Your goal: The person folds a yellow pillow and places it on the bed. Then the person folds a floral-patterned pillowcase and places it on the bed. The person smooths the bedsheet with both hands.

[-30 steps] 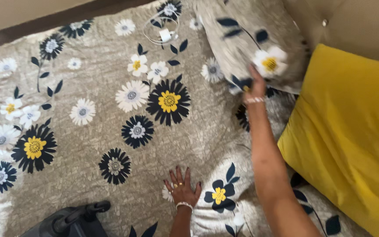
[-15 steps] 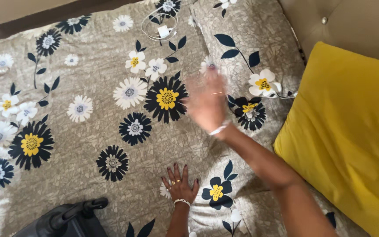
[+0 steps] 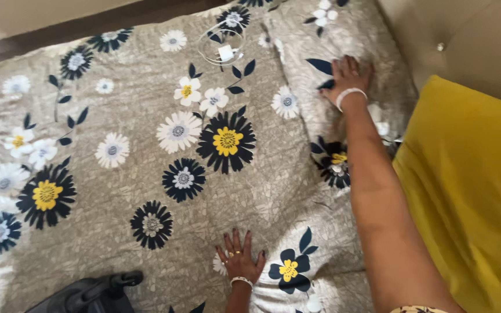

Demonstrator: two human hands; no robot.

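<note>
My left hand [image 3: 240,257] lies flat, fingers spread, on the beige flowered bedsheet [image 3: 117,185] near the bed's front edge. It holds nothing. My right hand [image 3: 348,77] reaches far across and presses palm-down on a flowered pillow [image 3: 343,35] that lies flat at the head of the bed. Its fingers are spread over the pillow's cover. A white bracelet sits on each wrist.
A yellow pillow [image 3: 471,185] lies at the right, against a tan padded headboard [image 3: 476,40]. A white charger with a coiled cable [image 3: 224,51] rests on the sheet at the far side. A dark suitcase handle [image 3: 94,290] shows at the bottom left.
My right hand let the flowered pillow down, swung left across the sheet, then came back and now presses on the flat pillow. My left hand has stayed in place.
</note>
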